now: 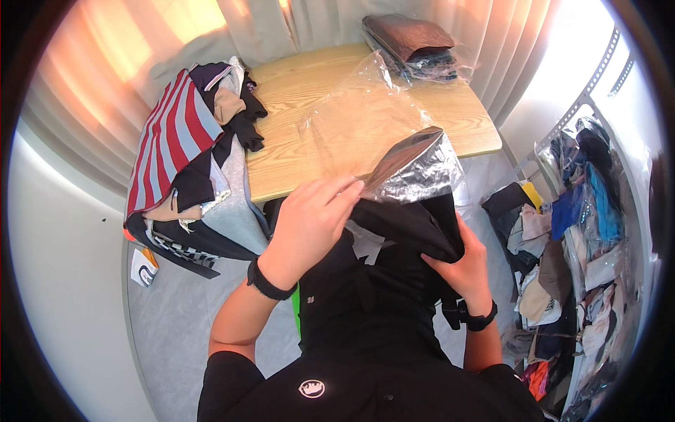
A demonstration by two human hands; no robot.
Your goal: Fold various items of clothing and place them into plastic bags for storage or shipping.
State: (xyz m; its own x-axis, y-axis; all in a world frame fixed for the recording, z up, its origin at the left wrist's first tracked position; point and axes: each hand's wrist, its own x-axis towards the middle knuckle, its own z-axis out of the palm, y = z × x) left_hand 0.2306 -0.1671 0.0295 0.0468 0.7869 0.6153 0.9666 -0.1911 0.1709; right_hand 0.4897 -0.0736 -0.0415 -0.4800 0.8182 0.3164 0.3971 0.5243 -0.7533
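The left hand's (pixel 309 225) fingers (pixel 344 188) pinch the mouth of a clear bag (pixel 415 169) shut against a folded black garment (pixel 408 225). The right hand (pixel 460 264) closes under the garment's right edge, gripping it. Garment and bag are held above the lap, at the near edge of the table (pixel 316 105), the bag's far end reaching over the bare wood. A clothes pile (pixel 190 162) overhangs the table's left edge; bagged clothes (pixel 415 42) sit at its far right corner. A rack (pixel 583 211) of clothes crowds the right; open floor (pixel 176 323) lies to the left.
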